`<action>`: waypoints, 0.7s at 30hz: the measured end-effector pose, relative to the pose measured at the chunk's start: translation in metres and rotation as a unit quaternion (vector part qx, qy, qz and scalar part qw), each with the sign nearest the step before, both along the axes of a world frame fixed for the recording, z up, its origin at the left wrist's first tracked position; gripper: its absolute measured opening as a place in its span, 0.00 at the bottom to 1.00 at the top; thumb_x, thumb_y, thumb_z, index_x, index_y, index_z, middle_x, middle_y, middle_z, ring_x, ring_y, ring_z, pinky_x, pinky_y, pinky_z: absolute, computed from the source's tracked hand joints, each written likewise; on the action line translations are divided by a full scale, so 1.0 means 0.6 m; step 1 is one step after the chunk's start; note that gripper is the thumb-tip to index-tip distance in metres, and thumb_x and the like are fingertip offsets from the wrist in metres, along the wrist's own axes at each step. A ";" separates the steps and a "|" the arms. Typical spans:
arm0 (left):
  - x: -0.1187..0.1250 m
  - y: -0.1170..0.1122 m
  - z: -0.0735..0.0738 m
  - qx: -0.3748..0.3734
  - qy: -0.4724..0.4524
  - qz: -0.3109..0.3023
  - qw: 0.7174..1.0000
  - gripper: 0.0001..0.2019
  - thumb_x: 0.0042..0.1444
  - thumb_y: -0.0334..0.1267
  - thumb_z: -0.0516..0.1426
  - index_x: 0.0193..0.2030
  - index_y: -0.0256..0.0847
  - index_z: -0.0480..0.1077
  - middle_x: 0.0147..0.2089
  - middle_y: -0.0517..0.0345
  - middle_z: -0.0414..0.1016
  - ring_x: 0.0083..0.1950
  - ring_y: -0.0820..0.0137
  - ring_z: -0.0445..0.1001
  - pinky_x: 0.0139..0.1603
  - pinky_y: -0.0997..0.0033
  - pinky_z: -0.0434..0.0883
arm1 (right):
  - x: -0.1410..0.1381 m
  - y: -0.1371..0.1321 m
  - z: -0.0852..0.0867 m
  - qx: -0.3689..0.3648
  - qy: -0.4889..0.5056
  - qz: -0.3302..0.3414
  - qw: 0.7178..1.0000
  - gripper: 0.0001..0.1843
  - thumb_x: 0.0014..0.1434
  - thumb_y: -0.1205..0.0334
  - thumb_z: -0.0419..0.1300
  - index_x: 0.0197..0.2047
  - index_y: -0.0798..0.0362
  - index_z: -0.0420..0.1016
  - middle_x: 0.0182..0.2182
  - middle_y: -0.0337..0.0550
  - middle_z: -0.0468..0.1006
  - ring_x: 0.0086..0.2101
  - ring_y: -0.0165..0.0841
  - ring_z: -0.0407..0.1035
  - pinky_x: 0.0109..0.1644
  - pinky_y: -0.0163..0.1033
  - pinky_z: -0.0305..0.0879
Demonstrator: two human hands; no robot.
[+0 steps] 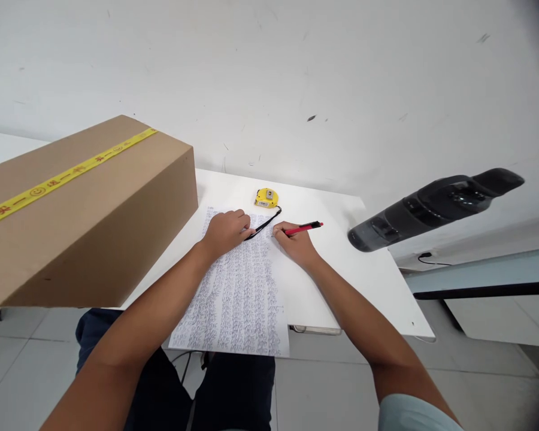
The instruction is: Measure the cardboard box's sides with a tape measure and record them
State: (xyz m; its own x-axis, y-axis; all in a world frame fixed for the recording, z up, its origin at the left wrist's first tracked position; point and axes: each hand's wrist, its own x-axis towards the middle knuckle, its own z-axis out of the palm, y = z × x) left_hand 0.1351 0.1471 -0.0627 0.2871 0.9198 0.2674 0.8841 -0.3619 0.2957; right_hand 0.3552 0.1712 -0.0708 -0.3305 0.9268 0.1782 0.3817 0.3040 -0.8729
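My right hand [294,242] is closed around a red pen [302,228] with a black clip, its writing end down at the right edge of a sheet of paper [238,299]. Dense rows of blue handwriting cover the sheet, and its near end hangs over the table edge. On the upper part of the paper lies my left hand [226,232], fingers curled, its thumb against the end of a black strap [265,224]. That strap leads to a yellow tape measure [266,197] just beyond the paper. The curled fingertips are partly hidden.
A large cardboard box [157,209] with yellow printed tape stands at the left. To the right is a black cylindrical device [422,209], apparently tilted by the lens. The white table [363,287] meets a scuffed wall [269,90] at the back.
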 end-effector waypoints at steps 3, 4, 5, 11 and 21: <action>-0.001 0.000 0.000 -0.001 -0.001 -0.001 1.000 0.10 0.65 0.44 0.59 0.36 0.42 0.73 0.40 0.56 0.77 0.41 0.65 0.73 0.34 0.65 0.57 | 0.000 -0.001 0.001 0.019 -0.012 0.010 1.000 0.08 0.53 0.58 0.57 0.24 0.50 0.69 0.23 0.37 0.69 0.27 0.32 0.61 0.32 0.39 0.58; -0.001 0.001 -0.001 -0.001 -0.002 -0.001 1.000 0.10 0.65 0.44 0.59 0.36 0.42 0.73 0.40 0.56 0.77 0.40 0.65 0.73 0.34 0.65 0.57 | 0.000 -0.001 0.001 0.017 -0.012 0.015 1.000 0.08 0.53 0.58 0.57 0.24 0.50 0.69 0.23 0.37 0.69 0.27 0.32 0.61 0.32 0.39 0.58; -0.001 0.001 -0.001 -0.001 -0.002 0.000 1.000 0.10 0.65 0.44 0.59 0.36 0.42 0.73 0.40 0.56 0.77 0.40 0.65 0.73 0.34 0.65 0.57 | 0.000 0.000 0.001 0.013 -0.011 0.017 1.000 0.08 0.53 0.58 0.57 0.24 0.50 0.69 0.23 0.37 0.69 0.26 0.31 0.61 0.32 0.39 0.58; -0.002 0.001 -0.003 -0.003 -0.004 -0.002 1.000 0.10 0.66 0.44 0.58 0.37 0.41 0.73 0.40 0.56 0.76 0.41 0.65 0.73 0.35 0.65 0.57 | 0.004 0.003 -0.007 0.016 -0.005 0.021 1.000 0.07 0.52 0.60 0.56 0.24 0.50 0.69 0.22 0.36 0.69 0.26 0.30 0.61 0.31 0.37 0.58; -0.003 -0.003 0.000 -0.004 -0.036 0.001 0.999 0.10 0.63 0.44 0.60 0.34 0.41 0.74 0.39 0.54 0.76 0.40 0.63 0.73 0.36 0.66 0.60 | -0.002 0.009 -0.034 0.149 -0.121 -0.051 0.980 0.10 0.62 0.62 0.50 0.31 0.50 0.70 0.27 0.40 0.73 0.30 0.35 0.69 0.36 0.39 0.66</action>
State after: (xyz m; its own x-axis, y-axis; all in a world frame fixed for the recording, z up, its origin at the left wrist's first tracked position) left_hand 0.1333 0.1452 -0.0630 0.2652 0.9227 0.2798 0.8616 -0.3570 0.3608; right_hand 0.3539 0.1767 -0.0912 -0.3040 0.8764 0.3736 0.6080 0.4804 -0.6321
